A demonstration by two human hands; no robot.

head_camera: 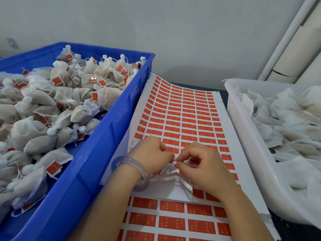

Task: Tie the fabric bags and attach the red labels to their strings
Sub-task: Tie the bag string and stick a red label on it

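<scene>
Two hands: left hand (152,153) and right hand (203,168) meet over the sheet, fingers curled, fingertips together pinching one small red label (174,161); a string may run through it, hard to tell.
Wrist: pale lilac bangle (130,173) on the left.
Label sheet (187,110): rows of red stickers, gold print too small to read.
Blue crate (111,136): left, heaped with tied bags (111,96) carrying red tags.
White tub (243,127): right, holding untied bags (286,119).

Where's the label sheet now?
Head view, centre: the label sheet lies between the blue crate at left and the white tub at right, beneath the left hand and right hand.
</scene>
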